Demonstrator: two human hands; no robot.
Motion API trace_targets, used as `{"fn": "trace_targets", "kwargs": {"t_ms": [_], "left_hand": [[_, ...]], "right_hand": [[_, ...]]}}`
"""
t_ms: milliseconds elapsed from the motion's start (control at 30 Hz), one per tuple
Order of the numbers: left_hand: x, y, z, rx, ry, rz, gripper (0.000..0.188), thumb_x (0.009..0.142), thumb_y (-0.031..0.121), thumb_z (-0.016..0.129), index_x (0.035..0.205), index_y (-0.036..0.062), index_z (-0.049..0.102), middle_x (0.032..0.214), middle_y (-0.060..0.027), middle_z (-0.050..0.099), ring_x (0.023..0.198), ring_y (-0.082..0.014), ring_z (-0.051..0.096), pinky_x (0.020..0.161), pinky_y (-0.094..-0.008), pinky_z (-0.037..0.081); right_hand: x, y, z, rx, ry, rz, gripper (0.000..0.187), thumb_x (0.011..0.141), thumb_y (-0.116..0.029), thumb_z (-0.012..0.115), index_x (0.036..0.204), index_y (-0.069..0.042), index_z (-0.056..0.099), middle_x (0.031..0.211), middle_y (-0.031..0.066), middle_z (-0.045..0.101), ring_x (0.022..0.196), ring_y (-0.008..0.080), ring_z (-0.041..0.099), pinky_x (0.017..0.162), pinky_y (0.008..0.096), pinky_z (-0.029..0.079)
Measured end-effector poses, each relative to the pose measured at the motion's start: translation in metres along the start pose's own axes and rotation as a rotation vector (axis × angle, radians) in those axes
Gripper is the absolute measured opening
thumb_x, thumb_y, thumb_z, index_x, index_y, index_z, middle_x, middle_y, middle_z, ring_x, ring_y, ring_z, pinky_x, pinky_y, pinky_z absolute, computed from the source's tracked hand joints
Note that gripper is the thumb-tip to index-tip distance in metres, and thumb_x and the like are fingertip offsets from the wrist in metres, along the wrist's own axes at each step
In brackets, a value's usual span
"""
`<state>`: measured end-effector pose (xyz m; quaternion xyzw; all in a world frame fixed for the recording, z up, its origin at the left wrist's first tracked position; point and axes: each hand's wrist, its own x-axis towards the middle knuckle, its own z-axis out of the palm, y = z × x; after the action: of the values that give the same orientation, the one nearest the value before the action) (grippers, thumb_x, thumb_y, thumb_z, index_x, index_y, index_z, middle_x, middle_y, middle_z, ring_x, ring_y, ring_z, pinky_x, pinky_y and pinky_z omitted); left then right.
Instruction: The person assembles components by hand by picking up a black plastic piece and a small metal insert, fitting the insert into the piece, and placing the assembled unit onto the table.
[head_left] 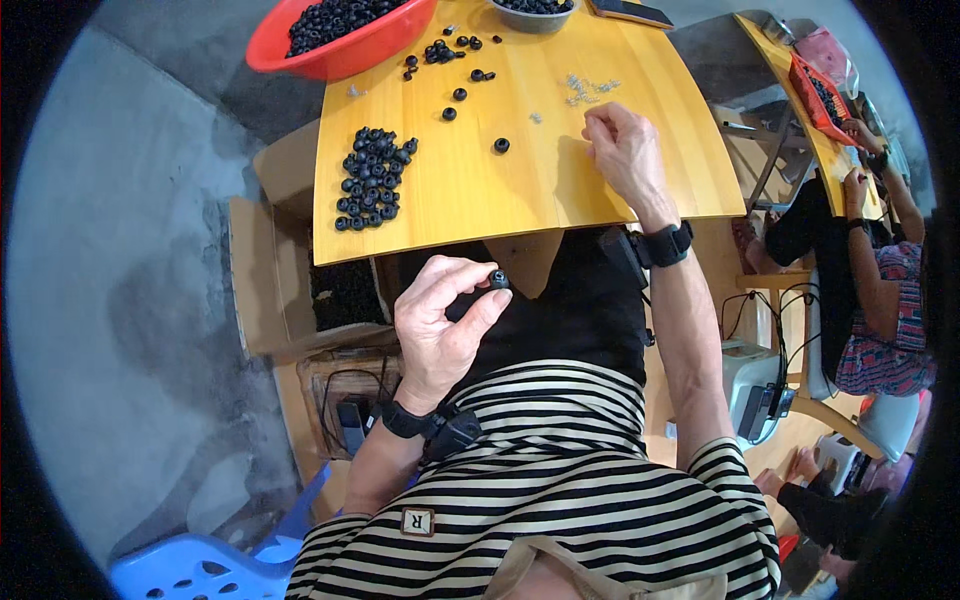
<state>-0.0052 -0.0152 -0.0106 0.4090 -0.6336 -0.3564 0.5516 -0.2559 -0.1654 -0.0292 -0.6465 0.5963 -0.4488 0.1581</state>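
Observation:
Over my lap, just off the table's near edge, my left hand [435, 325] pinches a small round black plastic part [499, 279] with a hole in its end between thumb and fingertips. My right hand [625, 150] rests over the right side of the yellow wooden table [460, 200], its fingers curled together. Whatever those fingers hold, if anything, is hidden. Just beyond it lies a scatter of tiny clear or silvery pieces [590, 88]. A single black part [502, 146] stands mid-table, and a dense cluster of similar black parts [370, 180] covers the left side.
At the far left edge a red basin [268, 45] is heaped with black parts; a grey bowl [540, 20] and a dark flat device [630, 12] are beside it. An open cardboard box [255, 270] stands below left. Another person [880, 290] works at a table on the right.

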Motion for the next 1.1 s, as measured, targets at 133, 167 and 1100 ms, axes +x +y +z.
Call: {"fn": "trace_targets", "kwargs": {"t_ms": [133, 167, 1100], "left_hand": [[0.000, 0.000, 0.001, -0.001, -0.005, -0.002, 0.027, 0.075, -0.003, 0.077, 0.101, -0.0004, 0.070, 0.088, -0.0085, 0.066, 0.077, -0.0159, 0.061, 0.071, -0.0266, 0.050], [0.001, 0.000, 0.001, -0.001, -0.008, -0.002, 0.027, 0.075, -0.003, 0.077, 0.101, -0.0003, 0.070, 0.088, -0.0084, 0.066, 0.077, -0.0159, 0.061, 0.071, -0.0265, 0.050], [-0.003, 0.004, -0.001, -0.019, -0.028, -0.030, 0.029, 0.076, -0.007, 0.074, 0.105, -0.0033, 0.069, 0.093, -0.0087, 0.065, 0.082, -0.0142, 0.059, 0.077, -0.0249, 0.048]], "right_hand": [[-0.014, -0.004, 0.002, -0.053, 0.001, -0.013, 0.013, 0.086, -0.010, 0.062, 0.089, 0.000, 0.068, 0.081, 0.0198, 0.070, 0.073, 0.0352, 0.068, 0.069, 0.0390, 0.055], [-0.014, -0.007, 0.003, -0.052, 0.001, -0.013, 0.013, 0.086, -0.010, 0.062, 0.089, 0.000, 0.068, 0.081, 0.0198, 0.070, 0.073, 0.0352, 0.068, 0.069, 0.0390, 0.055], [0.022, -0.029, -0.023, -0.014, 0.014, -0.002, 0.017, 0.084, -0.004, 0.063, 0.099, 0.001, 0.069, 0.092, 0.0150, 0.070, 0.076, 0.0219, 0.069, 0.070, 0.0328, 0.055]]}}
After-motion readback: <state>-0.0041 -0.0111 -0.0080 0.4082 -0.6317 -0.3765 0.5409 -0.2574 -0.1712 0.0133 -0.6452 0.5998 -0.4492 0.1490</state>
